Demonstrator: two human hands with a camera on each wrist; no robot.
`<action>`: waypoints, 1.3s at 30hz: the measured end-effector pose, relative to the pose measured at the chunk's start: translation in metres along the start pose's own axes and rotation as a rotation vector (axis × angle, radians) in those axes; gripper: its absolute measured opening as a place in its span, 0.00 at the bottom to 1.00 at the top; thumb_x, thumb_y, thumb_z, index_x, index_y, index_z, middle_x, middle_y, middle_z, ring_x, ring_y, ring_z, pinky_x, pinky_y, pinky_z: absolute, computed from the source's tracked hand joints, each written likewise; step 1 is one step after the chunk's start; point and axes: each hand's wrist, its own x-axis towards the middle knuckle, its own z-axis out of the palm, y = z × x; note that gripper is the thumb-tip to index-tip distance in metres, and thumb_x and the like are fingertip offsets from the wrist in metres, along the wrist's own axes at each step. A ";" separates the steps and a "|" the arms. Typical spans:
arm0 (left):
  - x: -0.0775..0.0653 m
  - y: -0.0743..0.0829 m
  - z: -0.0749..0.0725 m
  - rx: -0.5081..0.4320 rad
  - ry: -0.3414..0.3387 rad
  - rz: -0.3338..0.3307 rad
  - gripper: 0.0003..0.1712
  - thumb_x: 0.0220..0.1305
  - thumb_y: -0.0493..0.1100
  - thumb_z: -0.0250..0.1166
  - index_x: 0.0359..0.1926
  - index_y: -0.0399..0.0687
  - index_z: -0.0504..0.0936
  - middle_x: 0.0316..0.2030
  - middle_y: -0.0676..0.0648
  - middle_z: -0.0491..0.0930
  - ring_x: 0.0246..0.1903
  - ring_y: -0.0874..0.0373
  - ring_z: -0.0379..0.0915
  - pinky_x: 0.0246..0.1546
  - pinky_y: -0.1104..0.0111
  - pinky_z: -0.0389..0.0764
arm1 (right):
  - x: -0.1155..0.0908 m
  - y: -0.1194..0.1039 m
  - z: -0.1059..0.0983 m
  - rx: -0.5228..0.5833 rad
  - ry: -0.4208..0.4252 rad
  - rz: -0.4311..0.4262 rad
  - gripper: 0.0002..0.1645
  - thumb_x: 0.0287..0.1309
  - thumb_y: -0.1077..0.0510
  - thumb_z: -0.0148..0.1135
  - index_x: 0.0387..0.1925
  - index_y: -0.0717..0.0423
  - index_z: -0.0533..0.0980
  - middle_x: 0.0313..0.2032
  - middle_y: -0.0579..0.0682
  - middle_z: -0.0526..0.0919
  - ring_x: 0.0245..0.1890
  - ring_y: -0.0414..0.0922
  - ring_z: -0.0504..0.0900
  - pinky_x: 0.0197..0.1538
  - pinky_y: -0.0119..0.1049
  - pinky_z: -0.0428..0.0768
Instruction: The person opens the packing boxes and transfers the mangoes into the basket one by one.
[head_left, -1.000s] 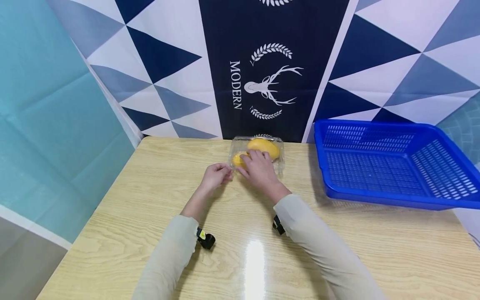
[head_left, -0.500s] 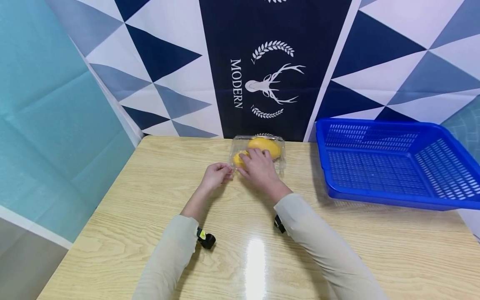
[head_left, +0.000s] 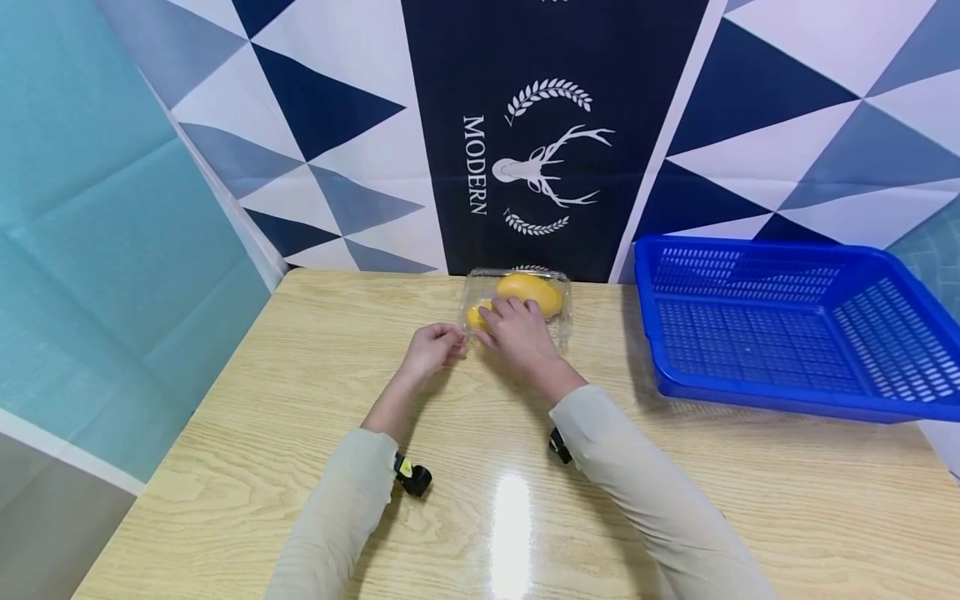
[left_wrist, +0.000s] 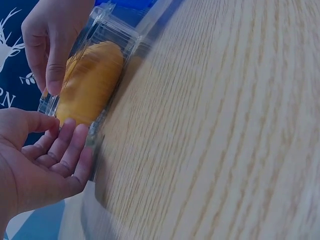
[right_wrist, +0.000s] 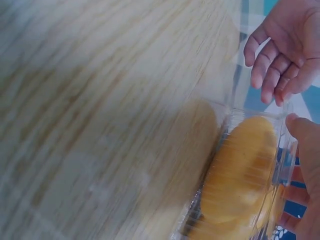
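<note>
Two yellow mangoes [head_left: 528,292] lie inside a clear plastic clamshell box [head_left: 565,327] at the table's far edge. My right hand [head_left: 521,335] holds the box from above, fingers bent across its top and thumb toward the near left corner. At that same corner my left hand [head_left: 429,350] pinches the box's edge between thumb and index finger. In the left wrist view, the left hand [left_wrist: 42,162] has its other fingers loosely curled beside the box's end, near a mango [left_wrist: 95,80]. The right wrist view shows the right thumb [right_wrist: 295,125] at the rim, over a mango [right_wrist: 240,170].
A large blue perforated plastic basket [head_left: 750,342] stands on the right of the wooden table [head_left: 300,400]. Behind the box hangs a patterned cloth [head_left: 555,50] with a deer print. A light blue sheet [head_left: 97,208] covers the left side.
Both hands keep their places at the box. The head view has shifted very slightly.
</note>
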 end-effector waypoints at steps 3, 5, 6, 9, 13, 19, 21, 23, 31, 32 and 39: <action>0.000 0.000 -0.001 -0.003 -0.002 -0.005 0.17 0.70 0.42 0.52 0.52 0.35 0.75 0.51 0.36 0.77 0.50 0.45 0.77 0.53 0.58 0.77 | 0.000 0.000 0.000 0.003 0.001 -0.002 0.26 0.61 0.41 0.55 0.54 0.50 0.77 0.53 0.51 0.78 0.54 0.50 0.74 0.56 0.48 0.70; 0.000 -0.001 0.000 0.004 0.002 -0.005 0.17 0.70 0.42 0.52 0.51 0.36 0.75 0.50 0.37 0.78 0.48 0.46 0.78 0.51 0.59 0.78 | 0.000 0.000 0.000 0.005 0.005 -0.003 0.26 0.60 0.41 0.57 0.54 0.50 0.77 0.53 0.51 0.78 0.54 0.50 0.74 0.55 0.48 0.70; 0.000 -0.001 0.000 0.007 0.005 -0.005 0.16 0.69 0.42 0.52 0.51 0.36 0.76 0.49 0.38 0.79 0.47 0.47 0.78 0.50 0.60 0.78 | 0.000 0.000 0.000 0.006 0.008 -0.002 0.26 0.59 0.41 0.58 0.53 0.50 0.77 0.53 0.52 0.78 0.54 0.50 0.74 0.55 0.48 0.70; 0.001 -0.001 0.000 0.020 0.011 0.008 0.16 0.69 0.42 0.52 0.50 0.36 0.76 0.47 0.39 0.79 0.44 0.51 0.80 0.47 0.63 0.80 | 0.000 -0.001 0.001 0.002 0.018 -0.001 0.26 0.58 0.42 0.60 0.53 0.51 0.77 0.52 0.52 0.78 0.53 0.50 0.74 0.54 0.48 0.70; 0.001 -0.002 0.001 0.028 0.016 0.022 0.16 0.69 0.42 0.52 0.50 0.36 0.76 0.46 0.39 0.80 0.42 0.52 0.80 0.45 0.64 0.81 | 0.001 -0.001 0.001 -0.008 0.027 -0.003 0.25 0.57 0.42 0.61 0.52 0.51 0.77 0.51 0.52 0.78 0.52 0.50 0.75 0.54 0.48 0.70; 0.001 -0.003 0.001 0.027 0.029 0.022 0.15 0.69 0.42 0.53 0.49 0.36 0.77 0.46 0.39 0.80 0.41 0.53 0.80 0.45 0.65 0.81 | 0.002 -0.003 0.000 0.001 0.030 -0.003 0.24 0.56 0.44 0.62 0.49 0.54 0.77 0.49 0.53 0.79 0.51 0.51 0.75 0.53 0.48 0.71; 0.001 -0.003 0.001 0.026 0.031 0.023 0.15 0.68 0.41 0.53 0.49 0.36 0.77 0.45 0.39 0.80 0.41 0.53 0.80 0.44 0.65 0.81 | 0.002 -0.002 -0.001 -0.001 0.026 -0.007 0.24 0.56 0.44 0.62 0.48 0.55 0.77 0.48 0.53 0.79 0.50 0.51 0.76 0.53 0.47 0.72; 0.001 -0.003 0.001 0.022 0.029 0.028 0.15 0.68 0.41 0.53 0.49 0.35 0.77 0.45 0.38 0.80 0.40 0.53 0.80 0.44 0.65 0.81 | 0.003 -0.001 -0.002 -0.003 0.023 -0.016 0.24 0.55 0.44 0.62 0.47 0.56 0.77 0.47 0.53 0.79 0.49 0.51 0.76 0.52 0.47 0.72; -0.002 0.002 -0.001 0.010 -0.004 0.027 0.16 0.69 0.40 0.52 0.50 0.33 0.76 0.47 0.36 0.79 0.44 0.47 0.79 0.48 0.61 0.80 | 0.005 0.001 -0.008 0.036 0.007 -0.038 0.22 0.57 0.45 0.61 0.46 0.56 0.78 0.47 0.53 0.80 0.49 0.51 0.76 0.54 0.47 0.73; -0.003 0.003 -0.001 0.010 -0.005 0.027 0.16 0.69 0.40 0.52 0.50 0.33 0.76 0.47 0.36 0.79 0.44 0.47 0.79 0.47 0.61 0.80 | 0.005 0.001 -0.008 0.038 0.006 -0.038 0.22 0.57 0.45 0.61 0.46 0.56 0.79 0.47 0.53 0.80 0.49 0.51 0.76 0.54 0.47 0.73; 0.000 -0.001 0.001 0.006 0.012 0.029 0.15 0.68 0.39 0.52 0.49 0.34 0.76 0.46 0.37 0.79 0.42 0.49 0.80 0.45 0.64 0.81 | 0.003 0.001 -0.002 0.029 0.062 -0.033 0.24 0.55 0.44 0.62 0.46 0.56 0.79 0.45 0.53 0.80 0.48 0.51 0.76 0.52 0.47 0.74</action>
